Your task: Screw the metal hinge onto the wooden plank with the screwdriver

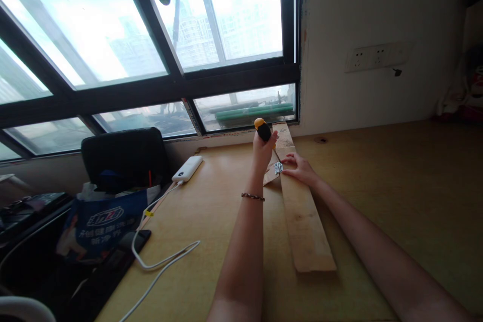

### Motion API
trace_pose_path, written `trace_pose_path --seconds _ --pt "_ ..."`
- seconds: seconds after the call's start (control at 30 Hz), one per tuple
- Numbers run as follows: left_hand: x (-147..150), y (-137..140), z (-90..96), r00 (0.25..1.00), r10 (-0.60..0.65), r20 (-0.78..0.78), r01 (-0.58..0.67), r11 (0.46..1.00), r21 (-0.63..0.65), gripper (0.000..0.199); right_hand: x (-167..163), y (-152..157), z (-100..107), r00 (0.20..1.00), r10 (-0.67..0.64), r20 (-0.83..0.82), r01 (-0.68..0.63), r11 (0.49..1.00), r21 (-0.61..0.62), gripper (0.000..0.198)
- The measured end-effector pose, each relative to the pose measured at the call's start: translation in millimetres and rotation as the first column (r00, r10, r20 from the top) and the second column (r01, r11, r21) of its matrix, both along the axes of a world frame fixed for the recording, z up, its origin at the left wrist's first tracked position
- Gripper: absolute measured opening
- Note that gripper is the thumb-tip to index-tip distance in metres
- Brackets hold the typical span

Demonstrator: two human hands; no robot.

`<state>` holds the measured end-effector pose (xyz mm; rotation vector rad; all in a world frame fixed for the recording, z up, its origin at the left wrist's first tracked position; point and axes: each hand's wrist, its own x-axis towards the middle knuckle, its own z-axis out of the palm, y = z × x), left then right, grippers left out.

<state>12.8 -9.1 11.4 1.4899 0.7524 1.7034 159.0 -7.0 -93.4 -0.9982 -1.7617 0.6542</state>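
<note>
My left hand (pixel 264 147) is wrapped round the yellow-and-black handle of a screwdriver (pixel 263 130). Its shaft slants down to a small metal hinge (pixel 278 167). The hinge lies across the edge of a long wooden plank (pixel 304 221) and a shorter wooden piece (pixel 270 175) on the left, largely behind my left wrist. From the right, my right hand (pixel 300 168) holds the hinge, with fingertips at its upper side and the thumb at its right edge. Whether a screw sits under the screwdriver's tip is too small to tell.
Left on the wooden table (pixel 211 211) lies a white power bank (pixel 187 168) with a white cable (pixel 166 264). Beyond the left edge stand a black chair (pixel 123 156) and a blue bag (pixel 109 221). A window (pixel 234 15) and a wall border the far side.
</note>
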Motion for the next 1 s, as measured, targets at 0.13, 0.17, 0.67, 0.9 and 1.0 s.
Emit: trace_pose_path --seconds 0.13,0.17,0.67,0.9,1.0 --pt "0.0 -0.2 -0.9 1.000 0.005 -0.009 -0.005 1.000 0.002 0.028 -0.1 0.5 -1.0 1.000 -0.006 -0.004 0.006 1.000 -0.004 0.051" --pt "0.2 -0.3 -0.9 1.000 0.005 -0.010 -0.005 1.000 0.000 0.028 -0.1 0.9 -1.4 1.000 -0.006 -0.005 0.006 1.000 -0.002 0.052" --pt "2.0 2.3 -2.5 0.999 0.021 -0.038 -0.020 1.000 0.017 0.030 0.3 0.6 -0.4 1.000 -0.013 0.014 0.013 1.000 -0.009 0.051" --pt "1.5 1.6 -1.2 0.997 0.044 0.056 -0.046 0.998 0.036 0.029 -0.1 0.8 -0.4 1.000 -0.014 0.014 0.014 1.000 0.000 0.052" --pt "1.2 3.0 -2.7 0.998 0.037 0.048 -0.039 0.999 0.029 0.029 -0.1 0.8 -0.4 1.000 -0.016 0.007 0.016 1.000 -0.006 0.052"
